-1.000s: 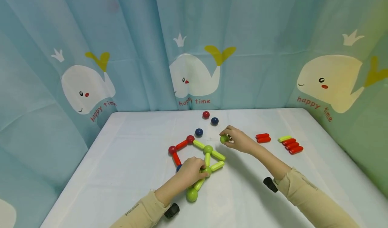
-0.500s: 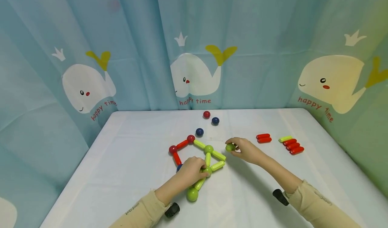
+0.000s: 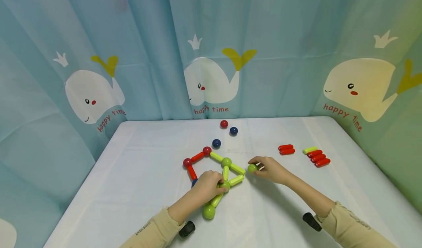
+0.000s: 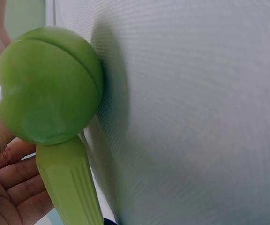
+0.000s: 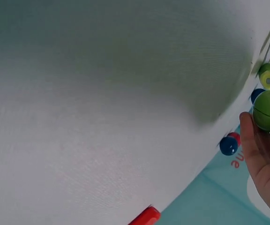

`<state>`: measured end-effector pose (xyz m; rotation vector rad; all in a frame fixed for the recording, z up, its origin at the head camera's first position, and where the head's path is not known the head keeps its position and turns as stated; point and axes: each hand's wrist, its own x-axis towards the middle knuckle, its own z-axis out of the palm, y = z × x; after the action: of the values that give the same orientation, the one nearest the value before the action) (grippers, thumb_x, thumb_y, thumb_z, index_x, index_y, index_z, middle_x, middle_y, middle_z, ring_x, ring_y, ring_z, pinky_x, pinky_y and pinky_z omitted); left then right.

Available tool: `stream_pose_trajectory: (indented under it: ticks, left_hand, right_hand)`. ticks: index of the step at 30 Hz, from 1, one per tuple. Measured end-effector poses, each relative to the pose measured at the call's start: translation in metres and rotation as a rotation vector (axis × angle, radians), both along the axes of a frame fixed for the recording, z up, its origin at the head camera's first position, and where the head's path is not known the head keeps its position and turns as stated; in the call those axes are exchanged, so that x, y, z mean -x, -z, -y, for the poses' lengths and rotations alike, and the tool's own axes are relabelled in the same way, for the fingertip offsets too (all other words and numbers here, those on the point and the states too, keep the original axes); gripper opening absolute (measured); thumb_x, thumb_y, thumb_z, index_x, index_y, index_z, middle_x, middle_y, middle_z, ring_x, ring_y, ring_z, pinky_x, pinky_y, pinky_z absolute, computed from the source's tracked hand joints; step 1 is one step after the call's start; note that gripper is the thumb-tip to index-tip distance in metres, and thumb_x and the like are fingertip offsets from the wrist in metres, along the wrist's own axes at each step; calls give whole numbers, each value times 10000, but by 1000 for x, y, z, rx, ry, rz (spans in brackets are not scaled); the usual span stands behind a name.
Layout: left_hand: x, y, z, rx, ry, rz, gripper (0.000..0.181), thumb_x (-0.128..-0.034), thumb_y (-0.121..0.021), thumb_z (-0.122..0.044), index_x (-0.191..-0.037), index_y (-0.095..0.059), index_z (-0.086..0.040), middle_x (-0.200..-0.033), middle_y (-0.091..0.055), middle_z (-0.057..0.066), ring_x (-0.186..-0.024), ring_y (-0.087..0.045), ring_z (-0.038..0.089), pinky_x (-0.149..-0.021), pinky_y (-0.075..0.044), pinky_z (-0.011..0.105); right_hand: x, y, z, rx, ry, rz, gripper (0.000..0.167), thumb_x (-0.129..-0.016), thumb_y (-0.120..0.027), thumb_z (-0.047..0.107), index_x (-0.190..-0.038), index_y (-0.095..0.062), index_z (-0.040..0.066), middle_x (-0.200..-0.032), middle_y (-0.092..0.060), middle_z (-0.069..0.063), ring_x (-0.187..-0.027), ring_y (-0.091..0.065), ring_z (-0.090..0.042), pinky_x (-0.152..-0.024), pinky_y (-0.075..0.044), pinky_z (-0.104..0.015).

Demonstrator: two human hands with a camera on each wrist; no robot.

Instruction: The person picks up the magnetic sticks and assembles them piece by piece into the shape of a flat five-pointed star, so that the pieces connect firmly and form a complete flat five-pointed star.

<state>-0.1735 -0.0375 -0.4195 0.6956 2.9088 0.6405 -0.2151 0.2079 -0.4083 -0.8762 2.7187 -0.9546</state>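
A figure of balls and rods lies on the table, its red rods [image 3: 198, 157] and red balls to the left, its lime rods [image 3: 237, 168] and green balls to the right. My left hand [image 3: 207, 187] pinches the green ball [image 3: 226, 186] at the figure's middle and partly hides a blue ball. Nearer the front is another green ball [image 3: 208, 211], large in the left wrist view [image 4: 48, 86]. Between thumb and fingers, my right hand [image 3: 271, 170] holds a loose green ball [image 3: 252, 168], just right of two lime rods' free ends. The right wrist view also shows that held ball [image 5: 268, 111].
Behind the figure sit a red ball [image 3: 224, 124] and two blue balls [image 3: 216, 143]. To the right lie two red rods [image 3: 287, 149], then a lime rod [image 3: 310, 150] beside several red rods [image 3: 318, 158]. A curtain [image 3: 148, 57] hangs behind the white table [image 3: 132, 160].
My right hand has brought the green ball nearer the front and slightly right, level with the lime rods' free ends. The left hand and the figure have stayed in place.
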Motion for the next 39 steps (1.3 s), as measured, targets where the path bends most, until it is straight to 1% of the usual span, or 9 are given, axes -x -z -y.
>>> stream_pose_trajectory:
  ticks: [6,11,15,23,29,31,33,37,39]
  left_hand:
    - [-1,0,0,5,9,-8,178,-796,-754,-256,-805,-679,-95,-721,-613,-42,-612,-440,35,-571,-380,162]
    - [-2,0,0,7,21,-19,182,-793,-756,-253,-776,-664,-97,-701,-594,-40,-605,-424,41,-566,-365,166]
    - [-2,1,-1,4,22,-20,180,-792,-758,-252,-778,-664,-99,-706,-594,-41,-613,-428,41,-572,-366,167]
    - [-1,0,-1,10,15,-13,174,-799,-752,-254,-805,-673,-99,-720,-605,-44,-617,-442,41,-574,-380,167]
    - [-2,0,0,19,22,-16,161,-803,-749,-244,-845,-689,-100,-748,-625,-45,-641,-459,46,-595,-392,172]
    - [-2,-1,-1,19,25,-13,154,-803,-749,-239,-840,-690,-101,-743,-623,-45,-639,-457,48,-595,-388,171]
    - [-2,-1,-1,20,29,-12,150,-804,-748,-237,-830,-688,-102,-731,-617,-46,-631,-450,48,-589,-381,170]
    - [-4,-2,-3,24,42,-14,145,-808,-745,-223,-826,-680,-96,-711,-601,-43,-616,-437,47,-568,-371,165]
    - [-5,-2,-3,27,42,-16,145,-811,-742,-218,-842,-679,-91,-712,-600,-41,-614,-433,44,-560,-369,161]
  right_hand:
    - [-1,3,-1,2,-30,47,308,-836,-656,27,-1104,-590,-110,-1072,-645,-225,-889,-650,-289,-730,-553,-304]
    - [-3,5,2,-16,-68,62,320,-845,-657,53,-1107,-583,-115,-1050,-653,-211,-888,-655,-276,-733,-542,-274]
    - [-6,6,5,-25,-74,81,316,-853,-654,63,-1110,-582,-107,-1038,-660,-207,-899,-655,-279,-739,-541,-278]
    - [-7,7,8,-40,-85,61,250,-874,-612,35,-1094,-606,-84,-1041,-664,-197,-865,-649,-238,-723,-522,-246]
    - [-5,8,6,-50,-102,52,257,-888,-609,63,-1101,-602,-81,-1051,-658,-198,-876,-645,-247,-742,-531,-295]
    - [-3,8,4,-46,-109,73,268,-892,-613,84,-1104,-603,-80,-1052,-656,-191,-893,-635,-247,-759,-526,-303]
    - [-1,7,2,-29,-110,120,279,-897,-611,94,-1113,-601,-82,-1068,-650,-189,-923,-625,-256,-779,-520,-302]
    - [2,7,-1,26,-110,218,295,-909,-596,92,-1138,-583,-94,-1100,-630,-203,-973,-608,-278,-786,-510,-260]
    - [2,8,-1,48,-118,235,306,-911,-596,96,-1140,-574,-106,-1101,-624,-214,-976,-609,-279,-775,-508,-233]
